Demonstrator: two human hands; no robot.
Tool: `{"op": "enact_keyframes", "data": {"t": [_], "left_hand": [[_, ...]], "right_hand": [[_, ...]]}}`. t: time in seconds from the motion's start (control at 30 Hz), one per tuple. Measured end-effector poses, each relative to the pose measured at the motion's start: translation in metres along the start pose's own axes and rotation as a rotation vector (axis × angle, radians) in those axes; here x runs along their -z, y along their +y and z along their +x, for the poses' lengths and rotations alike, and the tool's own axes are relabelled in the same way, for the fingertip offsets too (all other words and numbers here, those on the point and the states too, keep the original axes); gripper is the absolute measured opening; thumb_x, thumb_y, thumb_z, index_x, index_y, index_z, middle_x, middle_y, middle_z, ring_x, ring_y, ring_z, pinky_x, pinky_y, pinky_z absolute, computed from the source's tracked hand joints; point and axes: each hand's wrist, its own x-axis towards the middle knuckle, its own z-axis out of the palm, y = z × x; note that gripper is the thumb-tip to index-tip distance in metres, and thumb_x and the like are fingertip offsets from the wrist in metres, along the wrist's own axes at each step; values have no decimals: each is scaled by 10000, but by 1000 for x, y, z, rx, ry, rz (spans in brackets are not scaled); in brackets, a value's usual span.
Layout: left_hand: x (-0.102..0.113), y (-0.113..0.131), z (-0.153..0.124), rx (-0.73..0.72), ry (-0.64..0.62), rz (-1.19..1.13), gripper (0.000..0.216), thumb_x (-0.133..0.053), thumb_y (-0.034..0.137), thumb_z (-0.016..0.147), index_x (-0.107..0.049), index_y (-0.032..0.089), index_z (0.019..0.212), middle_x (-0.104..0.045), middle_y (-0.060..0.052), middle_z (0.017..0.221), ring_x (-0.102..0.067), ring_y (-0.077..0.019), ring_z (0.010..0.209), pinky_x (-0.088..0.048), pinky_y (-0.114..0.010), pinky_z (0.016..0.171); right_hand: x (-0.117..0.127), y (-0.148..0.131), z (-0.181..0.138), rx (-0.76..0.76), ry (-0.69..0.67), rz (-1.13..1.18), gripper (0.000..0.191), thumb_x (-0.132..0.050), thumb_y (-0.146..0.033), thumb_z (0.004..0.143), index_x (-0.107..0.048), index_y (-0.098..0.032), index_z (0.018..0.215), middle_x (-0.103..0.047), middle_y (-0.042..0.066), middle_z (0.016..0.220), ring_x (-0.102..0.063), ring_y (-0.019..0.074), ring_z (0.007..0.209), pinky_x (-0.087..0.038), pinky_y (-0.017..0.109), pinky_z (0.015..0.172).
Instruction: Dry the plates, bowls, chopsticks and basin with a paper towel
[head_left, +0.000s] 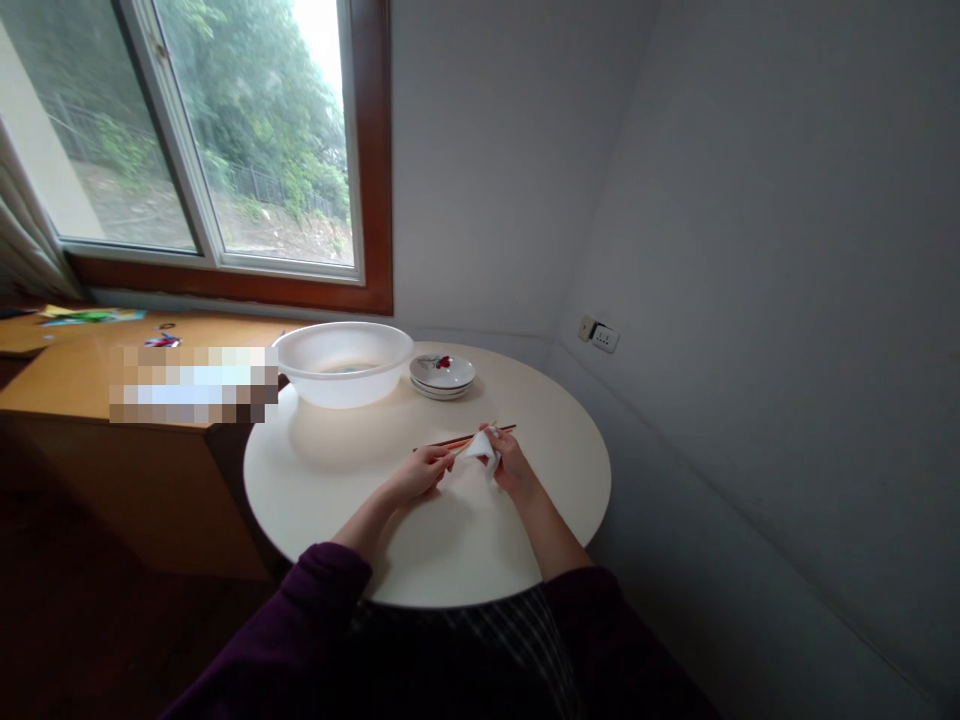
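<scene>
Over the round table, my left hand (424, 474) is closed with its fingers pinching one end of a thin, light-coloured chopstick (463, 448). My right hand (511, 462) grips a folded white cloth (478, 446), which is wrapped around the chopstick's other part and hides some of it. Just behind both hands, dark reddish-brown chopsticks (507, 429) lie across the tabletop; how many there are is hard to tell.
The white round table (315, 510) holds a large translucent basin (341, 390) at back left and a small stack of floral plates (441, 386) beside it. A wooden desk (67, 385) adjoins on the left. Grey walls (750, 300) stand behind and to the right, with a socket (606, 338).
</scene>
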Motion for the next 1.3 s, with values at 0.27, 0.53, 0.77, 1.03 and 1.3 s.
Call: {"op": "enact_keyframes", "data": {"t": [0.27,0.53,0.77,1.03,1.3], "left_hand": [[1,-4,2,1,-4,36,355,-514,509,744,-481,174,633,-357,75,477,-278,-43,351,-210,-194,351],[1,3,-3,6,4,47,369,-492,530,742,-473,174,646,-328,82,464,-266,-45,372,-215,-190,361],[0,2,0,2,3,40,390,-496,551,727,-460,176,624,-338,77,477,-268,-47,385,-216,-192,361],[1,-1,-1,-15,7,-4,382,-546,528,712,-480,167,608,-371,71,463,-286,-43,370,-206,-187,360],[7,3,5,-105,157,-203,411,-500,582,722,-440,182,650,-292,94,452,-261,-43,383,-218,-191,392]], "right_hand": [[18,0,14,172,174,7,162,-625,-330,674,-568,-197,746,-524,-17,648,-483,106,547,-425,219,462],[18,1,14,338,389,-134,234,-605,-363,681,-621,-168,808,-614,7,708,-559,138,642,-465,263,596],[-4,-4,-4,499,396,-393,407,-521,-412,771,-632,-136,1049,-650,99,1067,-574,211,985,-417,333,878],[-12,-7,-18,546,342,-779,402,-428,-361,819,-589,-178,1140,-603,106,1187,-536,229,1102,-381,363,960],[-10,-10,-15,582,498,-896,343,-334,-313,823,-563,-181,1042,-609,105,1113,-523,201,1058,-375,320,931]]}}
